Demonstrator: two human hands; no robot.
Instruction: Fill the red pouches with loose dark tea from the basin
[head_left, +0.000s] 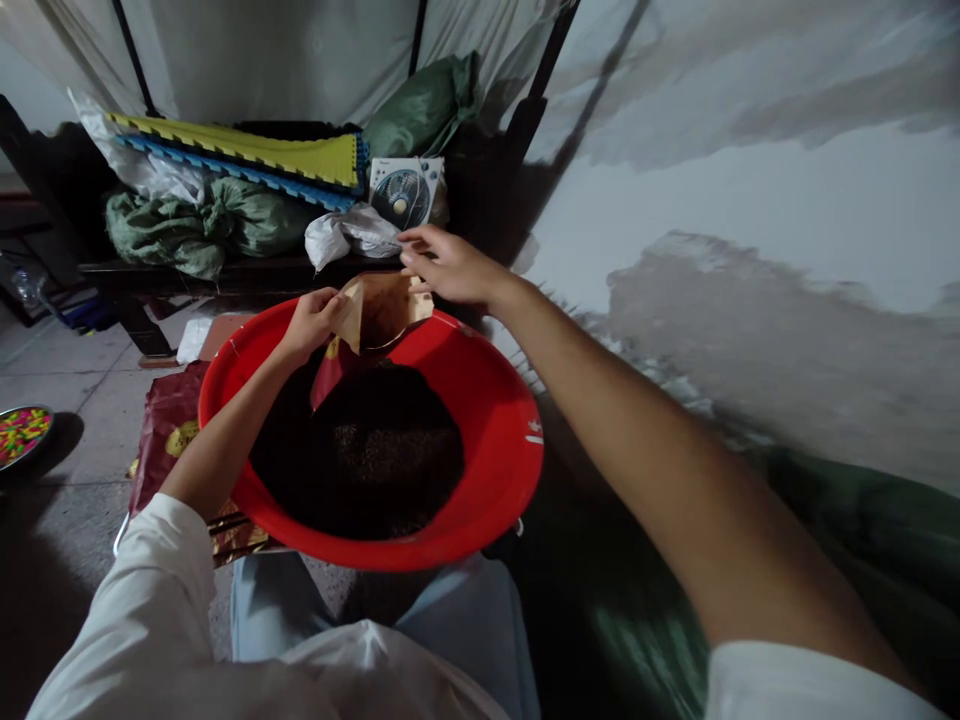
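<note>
Over basin [480, 400], bag [382, 312] in left hand [311, 322] (right [450, 265] beside)

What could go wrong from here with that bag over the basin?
The brown paper bag is pinched by the left hand, while the right hand only reaches its edge, so it could slip onto the dark granular heap. The red basin appears to rest on the person's knees, so a shift might tip it and spill material.
</note>
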